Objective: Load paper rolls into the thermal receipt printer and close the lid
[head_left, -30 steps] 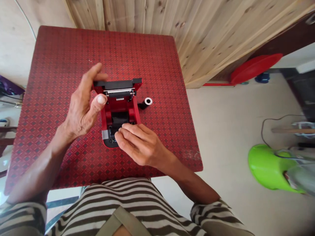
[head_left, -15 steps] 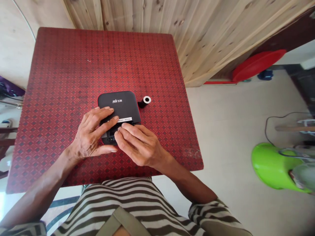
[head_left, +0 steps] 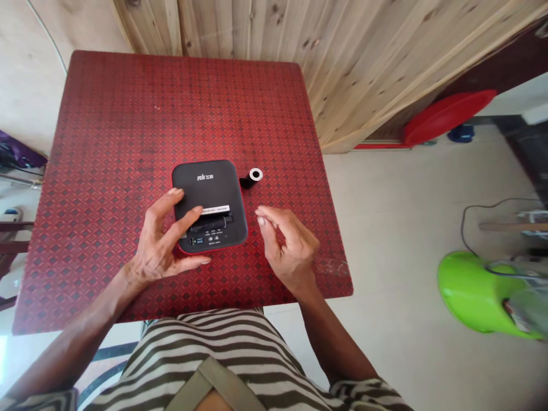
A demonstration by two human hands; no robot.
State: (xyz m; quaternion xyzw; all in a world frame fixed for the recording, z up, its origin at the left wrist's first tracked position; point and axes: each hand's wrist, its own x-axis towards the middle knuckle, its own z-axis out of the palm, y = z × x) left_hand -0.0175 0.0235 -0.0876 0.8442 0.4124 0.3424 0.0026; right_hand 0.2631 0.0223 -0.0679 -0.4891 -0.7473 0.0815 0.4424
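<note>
A flat black device [head_left: 205, 191] with rounded corners, a red edge, a white logo and a white label strip lies on the table. Below the strip a dark recess [head_left: 209, 221] shows in its surface. My left hand [head_left: 160, 240] rests over its left side, fingers spread, index fingertip by the label and thumb near the bottom edge. Off to the right of the device, my right hand [head_left: 289, 245] is closed in a pinch of thumb and fingers; whatever is between the tips is too small to tell. A small black cylinder [head_left: 249, 181] with a white ring end lies beside the device.
The red patterned table [head_left: 192, 114] stands against a wooden plank wall [head_left: 342, 68]. A green bucket [head_left: 462, 291] and a cable are on the floor to the right. Farther back leans a red round object [head_left: 449, 117].
My right hand has moved off the device to the right, still pinched, uncovering the recess and printed lower part. My left fingers have drawn back slightly to the left.
</note>
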